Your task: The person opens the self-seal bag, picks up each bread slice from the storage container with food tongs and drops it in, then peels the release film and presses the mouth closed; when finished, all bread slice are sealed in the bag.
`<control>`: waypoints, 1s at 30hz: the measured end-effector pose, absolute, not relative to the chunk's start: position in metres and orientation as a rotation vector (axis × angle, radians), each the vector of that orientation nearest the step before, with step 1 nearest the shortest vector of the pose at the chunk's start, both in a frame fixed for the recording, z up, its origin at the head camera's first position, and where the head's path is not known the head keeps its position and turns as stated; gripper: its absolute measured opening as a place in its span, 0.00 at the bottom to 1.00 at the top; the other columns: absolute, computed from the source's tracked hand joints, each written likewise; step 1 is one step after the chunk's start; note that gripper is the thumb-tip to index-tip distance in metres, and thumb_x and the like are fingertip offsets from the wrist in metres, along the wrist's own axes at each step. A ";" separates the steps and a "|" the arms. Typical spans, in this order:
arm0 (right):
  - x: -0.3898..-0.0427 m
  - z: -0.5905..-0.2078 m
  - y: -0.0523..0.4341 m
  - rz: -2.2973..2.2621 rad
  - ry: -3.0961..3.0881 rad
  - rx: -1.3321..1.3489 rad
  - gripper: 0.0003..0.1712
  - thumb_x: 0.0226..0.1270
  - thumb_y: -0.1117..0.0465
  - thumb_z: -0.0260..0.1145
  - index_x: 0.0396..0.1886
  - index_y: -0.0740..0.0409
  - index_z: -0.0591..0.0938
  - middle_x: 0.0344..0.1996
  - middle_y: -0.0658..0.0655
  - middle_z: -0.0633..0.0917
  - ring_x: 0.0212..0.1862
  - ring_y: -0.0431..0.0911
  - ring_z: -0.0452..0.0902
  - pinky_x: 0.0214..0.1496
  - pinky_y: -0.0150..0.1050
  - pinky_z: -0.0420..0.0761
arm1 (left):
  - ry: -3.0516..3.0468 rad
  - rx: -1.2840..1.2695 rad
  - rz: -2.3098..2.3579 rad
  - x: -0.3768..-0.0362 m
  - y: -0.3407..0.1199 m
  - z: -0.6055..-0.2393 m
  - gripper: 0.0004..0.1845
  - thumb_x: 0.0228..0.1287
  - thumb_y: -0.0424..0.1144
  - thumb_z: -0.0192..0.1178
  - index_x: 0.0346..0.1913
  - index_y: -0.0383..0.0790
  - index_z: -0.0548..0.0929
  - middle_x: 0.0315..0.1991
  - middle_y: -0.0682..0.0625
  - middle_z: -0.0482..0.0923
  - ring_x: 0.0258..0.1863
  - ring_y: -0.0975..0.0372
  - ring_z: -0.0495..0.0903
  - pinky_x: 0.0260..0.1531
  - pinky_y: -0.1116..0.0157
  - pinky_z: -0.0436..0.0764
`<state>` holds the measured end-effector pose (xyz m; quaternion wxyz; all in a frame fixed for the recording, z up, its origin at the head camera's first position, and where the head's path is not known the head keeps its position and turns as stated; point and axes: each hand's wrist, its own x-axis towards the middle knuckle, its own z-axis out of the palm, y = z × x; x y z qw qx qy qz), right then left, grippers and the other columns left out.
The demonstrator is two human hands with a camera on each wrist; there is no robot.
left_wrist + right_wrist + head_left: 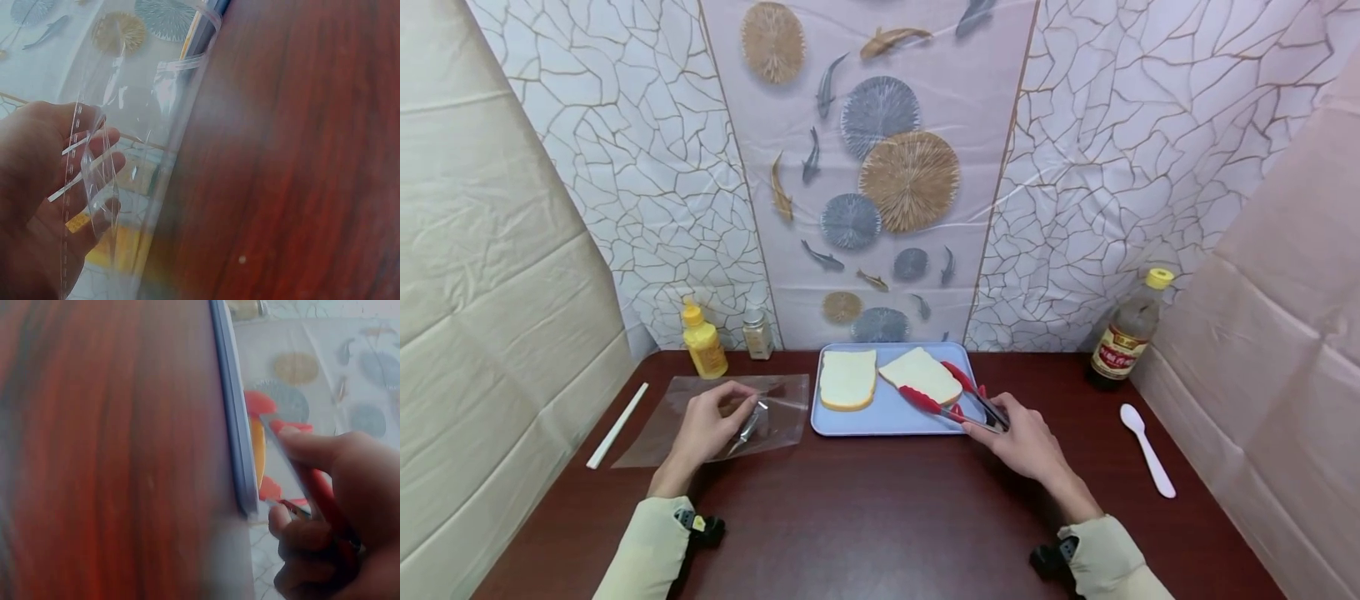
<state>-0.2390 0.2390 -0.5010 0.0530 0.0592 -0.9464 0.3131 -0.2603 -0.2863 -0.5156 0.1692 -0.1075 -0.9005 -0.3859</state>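
My left hand (pixel 711 421) pinches the upper layer of a clear plastic bag (pixel 786 410) and lifts it a little, while the rest lies flat. In the left wrist view, transparent film (pixel 140 112) drapes across the fingers. With my right hand (pixel 1026 440) I hold red-tipped metal tongs (pixel 925 401). Their spread tips straddle the right bread slice (pixel 917 372), which lies turned on a light blue tray (pixel 865 432). A second bread slice (pixel 847 379) rests at the tray's left. From the right wrist, the tongs (pixel 306 475) show between thumb and fingers, beside the tray's edge.
A yellow squeeze bottle (pixel 704 346) and a small shaker jar (pixel 757 335) stand at the back left. Left of the bag lies a white stick (pixel 617 426). On the right are a dark sauce bottle (pixel 1126 337) and a white spoon (pixel 1148 451). Fabric walls enclose the table.
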 end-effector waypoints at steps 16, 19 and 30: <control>-0.252 -0.485 0.215 1.070 -2.777 0.357 0.47 0.65 0.31 0.77 0.76 0.50 0.80 0.57 0.57 0.89 0.49 0.51 0.79 0.42 0.40 0.77 | -2.541 -0.288 -1.116 -0.261 -0.284 -0.515 0.05 0.76 0.43 0.70 0.48 0.48 0.92 0.46 0.49 0.93 0.49 0.53 0.92 0.51 0.47 0.90; -0.252 -0.483 0.198 1.006 -2.774 0.438 0.46 0.64 0.30 0.77 0.77 0.46 0.80 0.56 0.55 0.91 0.46 0.50 0.80 0.38 0.41 0.77 | -2.547 -0.281 -1.132 -0.260 -0.285 -0.515 0.06 0.77 0.44 0.70 0.49 0.48 0.92 0.47 0.48 0.93 0.49 0.53 0.92 0.49 0.53 0.91; -0.240 -0.481 0.150 0.703 -2.791 0.697 0.43 0.67 0.31 0.75 0.76 0.44 0.80 0.53 0.48 0.93 0.39 0.45 0.81 0.37 0.40 0.78 | -2.528 -0.278 -1.117 -0.261 -0.284 -0.514 0.08 0.77 0.44 0.70 0.50 0.45 0.92 0.47 0.49 0.93 0.49 0.53 0.92 0.50 0.49 0.90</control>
